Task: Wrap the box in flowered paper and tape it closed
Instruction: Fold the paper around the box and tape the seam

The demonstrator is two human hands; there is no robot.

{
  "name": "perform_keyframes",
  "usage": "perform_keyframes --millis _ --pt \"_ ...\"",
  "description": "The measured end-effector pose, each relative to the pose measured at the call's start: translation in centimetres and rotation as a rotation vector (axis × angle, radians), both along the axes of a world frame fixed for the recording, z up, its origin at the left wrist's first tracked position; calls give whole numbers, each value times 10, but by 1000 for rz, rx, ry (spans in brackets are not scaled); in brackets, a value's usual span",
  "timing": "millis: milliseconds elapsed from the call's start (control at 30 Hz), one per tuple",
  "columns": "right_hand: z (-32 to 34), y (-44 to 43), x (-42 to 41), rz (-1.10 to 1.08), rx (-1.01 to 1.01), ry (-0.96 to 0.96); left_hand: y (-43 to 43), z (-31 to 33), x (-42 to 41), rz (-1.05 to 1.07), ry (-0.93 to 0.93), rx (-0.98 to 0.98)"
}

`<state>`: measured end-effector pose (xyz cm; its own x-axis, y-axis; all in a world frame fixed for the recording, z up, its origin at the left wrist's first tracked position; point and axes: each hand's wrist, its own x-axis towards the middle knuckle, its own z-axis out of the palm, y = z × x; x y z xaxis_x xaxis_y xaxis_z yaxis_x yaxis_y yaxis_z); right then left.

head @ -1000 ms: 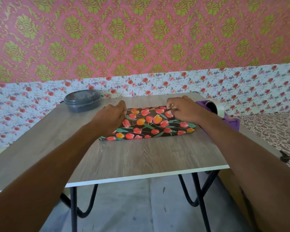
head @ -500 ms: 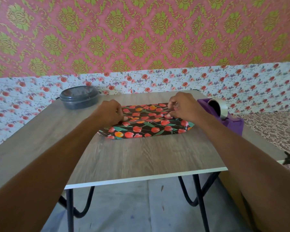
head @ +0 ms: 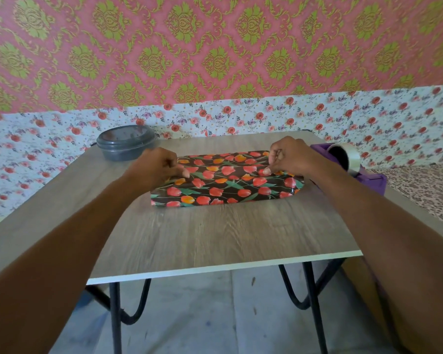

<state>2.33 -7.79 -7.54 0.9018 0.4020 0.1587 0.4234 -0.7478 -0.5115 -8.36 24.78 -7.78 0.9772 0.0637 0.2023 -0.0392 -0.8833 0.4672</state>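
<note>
The flat box lies wrapped in black paper with red and orange tulips (head: pixel 225 183) in the middle of the wooden table (head: pixel 210 238). The box itself is hidden under the paper. My left hand (head: pixel 155 168) pinches the paper's edge at the left end of the top. My right hand (head: pixel 290 157) presses and pinches the same paper edge at the right end. A purple tape dispenser (head: pixel 353 166) with a roll of clear tape stands just right of my right wrist.
A dark grey lidded round container (head: pixel 125 145) sits at the table's far left corner. Flowered wallpaper covers the wall close behind the table. A patterned surface (head: pixel 420 190) lies to the right. Black hairpin legs show below the near edge.
The far flap of paper has come forward over the top of the box. Both hands have slid apart along its edge toward the ends.
</note>
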Motion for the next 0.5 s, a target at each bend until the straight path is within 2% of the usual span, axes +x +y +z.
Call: perform_keyframes --millis 100,200,300,400,500 --pt "0 2 -2 13 -15 -5 5 4 1 -56 -50 -28" --pt "0 2 -2 5 -14 -3 6 1 5 -27 -109 -68" --pt "-1 4 -4 12 -2 -8 6 -8 5 9 -83 -53" --pt "-3 3 -5 -2 27 -23 8 -12 4 21 -122 47" --pt "-4 3 -6 -11 45 -34 5 -9 5 118 -210 252"
